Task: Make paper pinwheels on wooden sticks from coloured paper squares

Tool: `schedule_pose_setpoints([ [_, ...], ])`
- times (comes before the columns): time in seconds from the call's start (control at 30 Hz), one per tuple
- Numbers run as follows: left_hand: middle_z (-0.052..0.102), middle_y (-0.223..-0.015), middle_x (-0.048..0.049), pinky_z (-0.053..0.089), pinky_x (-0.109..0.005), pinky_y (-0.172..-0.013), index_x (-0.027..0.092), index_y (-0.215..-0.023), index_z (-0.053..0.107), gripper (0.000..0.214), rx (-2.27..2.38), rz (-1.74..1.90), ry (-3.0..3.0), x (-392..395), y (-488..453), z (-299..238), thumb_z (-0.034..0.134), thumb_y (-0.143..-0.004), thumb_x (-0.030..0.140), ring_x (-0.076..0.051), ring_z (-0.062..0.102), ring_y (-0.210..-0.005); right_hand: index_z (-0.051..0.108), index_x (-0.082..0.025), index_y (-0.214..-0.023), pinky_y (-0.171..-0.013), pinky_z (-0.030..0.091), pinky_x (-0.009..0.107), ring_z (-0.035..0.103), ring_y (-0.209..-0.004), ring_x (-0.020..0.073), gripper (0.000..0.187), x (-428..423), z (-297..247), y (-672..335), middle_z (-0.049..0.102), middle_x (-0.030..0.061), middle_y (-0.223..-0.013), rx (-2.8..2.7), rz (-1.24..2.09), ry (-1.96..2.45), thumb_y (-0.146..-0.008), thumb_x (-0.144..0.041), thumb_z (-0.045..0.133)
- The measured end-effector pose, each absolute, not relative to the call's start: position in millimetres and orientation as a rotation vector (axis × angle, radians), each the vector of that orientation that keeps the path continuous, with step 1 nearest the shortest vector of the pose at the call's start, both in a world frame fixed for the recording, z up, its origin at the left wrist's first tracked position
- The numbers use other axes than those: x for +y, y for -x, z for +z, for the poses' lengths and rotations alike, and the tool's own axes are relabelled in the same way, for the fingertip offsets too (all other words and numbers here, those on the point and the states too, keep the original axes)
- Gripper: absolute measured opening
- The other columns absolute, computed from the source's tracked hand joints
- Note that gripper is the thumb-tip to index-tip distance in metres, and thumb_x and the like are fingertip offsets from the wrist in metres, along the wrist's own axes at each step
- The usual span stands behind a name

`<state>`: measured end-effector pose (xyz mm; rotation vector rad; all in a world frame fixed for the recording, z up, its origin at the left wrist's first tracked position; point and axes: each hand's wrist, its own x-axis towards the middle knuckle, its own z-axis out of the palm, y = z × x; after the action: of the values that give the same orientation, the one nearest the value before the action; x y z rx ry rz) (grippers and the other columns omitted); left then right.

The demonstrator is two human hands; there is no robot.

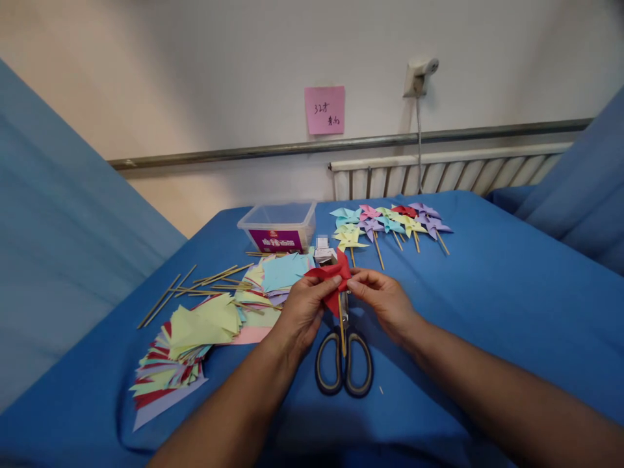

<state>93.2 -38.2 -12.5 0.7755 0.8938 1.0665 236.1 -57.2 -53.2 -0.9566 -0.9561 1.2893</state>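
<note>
A red paper pinwheel [331, 302] on a thin wooden stick [342, 331] is held up over the table. My left hand [305, 305] grips its paper, thumb on the front near the middle. From the other side, my right hand [383, 296] pinches at the pinwheel's right edge; whether it holds the paper or a small pin there is hidden. Below the stick lies a pair of scissors [358, 390] with dark handles, its blades partly covered by the pinwheel. Just behind my hands stands a small white box [324, 253].
Cut paper sheets [205, 325] lie fanned at the left, with more paper [287, 270] behind. Loose sticks [214, 276] are scattered beside them. A clear plastic tub [277, 224] stands at the back. Several finished pinwheels [390, 224] lie at the back right of the blue-covered table [511, 312].
</note>
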Motion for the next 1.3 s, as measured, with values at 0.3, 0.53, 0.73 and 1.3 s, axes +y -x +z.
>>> schedule_pose_setpoints([
  [0.3, 0.076, -0.087, -0.0093, 0.052, -0.023, -0.071, 0.010, -0.092, 0.075, 0.031, 0.877, 1.052, -0.771, -40.9, -94.7, -11.7, 0.084, -0.063, 0.015, -0.014, 0.068, -0.070, 0.071, -0.022, -0.067, -0.107, 0.036, 0.040, 0.053, -0.121, 0.0243, 0.018, -54.2, -56.2, -239.4, 0.065, 0.0059, -0.112, -0.981, 1.286, 0.919, -0.074, -0.038, 0.078],
  [0.53, 0.076, -0.087, -0.0099, 0.052, -0.023, -0.072, 0.009, -0.092, 0.075, 0.029, 0.856, 1.050, -0.764, -41.7, -95.2, -11.7, 0.082, -0.065, 0.014, -0.014, 0.068, -0.070, 0.070, -0.022, -0.069, -0.100, 0.043, 0.038, 0.058, -0.112, 0.0227, 0.023, -56.6, -52.9, -237.8, 0.066, 0.0058, -0.109, -0.942, 1.319, 0.924, -0.075, -0.043, 0.076],
  [0.73, 0.075, -0.093, -0.0099, 0.054, -0.025, -0.071, 0.011, -0.096, 0.074, 0.030, 0.837, 1.024, -0.720, -40.1, -93.2, -9.4, 0.081, -0.067, 0.015, -0.016, 0.068, -0.072, 0.062, -0.022, -0.081, -0.093, 0.049, 0.039, 0.063, -0.101, 0.0211, 0.023, -56.8, -54.2, -235.5, 0.064, 0.0051, -0.112, -1.111, 1.138, 0.899, -0.075, -0.039, 0.076],
  [1.3, 0.075, -0.091, -0.0096, 0.052, -0.028, -0.080, 0.011, -0.097, 0.072, 0.032, 0.804, 0.988, -0.677, -42.2, -94.3, -8.4, 0.081, -0.067, 0.013, -0.018, 0.070, -0.079, 0.053, -0.025, -0.104, -0.091, 0.050, 0.042, 0.061, -0.104, 0.0216, 0.037, -57.5, -55.7, -235.3, 0.059, 0.0059, -0.115, -1.358, 0.666, 0.950, -0.075, -0.026, 0.075],
])
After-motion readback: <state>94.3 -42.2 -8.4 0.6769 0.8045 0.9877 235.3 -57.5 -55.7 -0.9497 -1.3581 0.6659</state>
